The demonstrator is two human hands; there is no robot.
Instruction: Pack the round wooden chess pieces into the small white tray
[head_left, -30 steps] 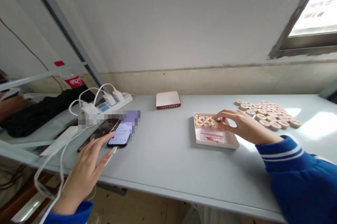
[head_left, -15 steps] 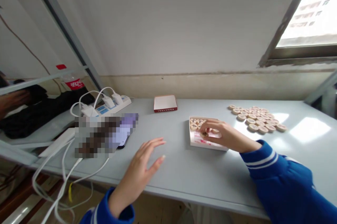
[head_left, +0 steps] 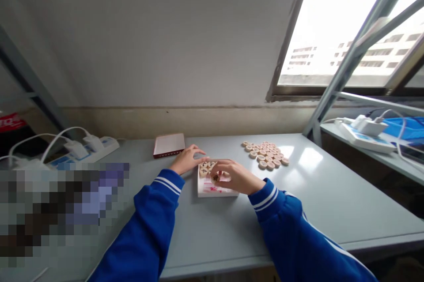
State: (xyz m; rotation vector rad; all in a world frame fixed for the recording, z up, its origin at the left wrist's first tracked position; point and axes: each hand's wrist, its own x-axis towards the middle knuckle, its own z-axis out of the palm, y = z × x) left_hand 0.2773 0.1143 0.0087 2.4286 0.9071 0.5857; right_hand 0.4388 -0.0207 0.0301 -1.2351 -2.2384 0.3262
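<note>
Near the centre of the frame, the right hand (head_left: 234, 177) reaches over the open box (head_left: 217, 193), thumb and fingers partly closed on a round piece (head_left: 215, 177) held above the box's bare part. The left hand (head_left: 188, 159) is at the box's upper left corner, loosely curved, fingertips at the rim; whether they press on it I cannot tell. Several round pieces with dark characters (head_left: 203, 171) lie along the box's upper side. To the upper left sits the red-edged lid (head_left: 169, 144), and right of centre the loose round pieces (head_left: 266, 154) lie clustered on the grey table (head_left: 212, 233).
</note>
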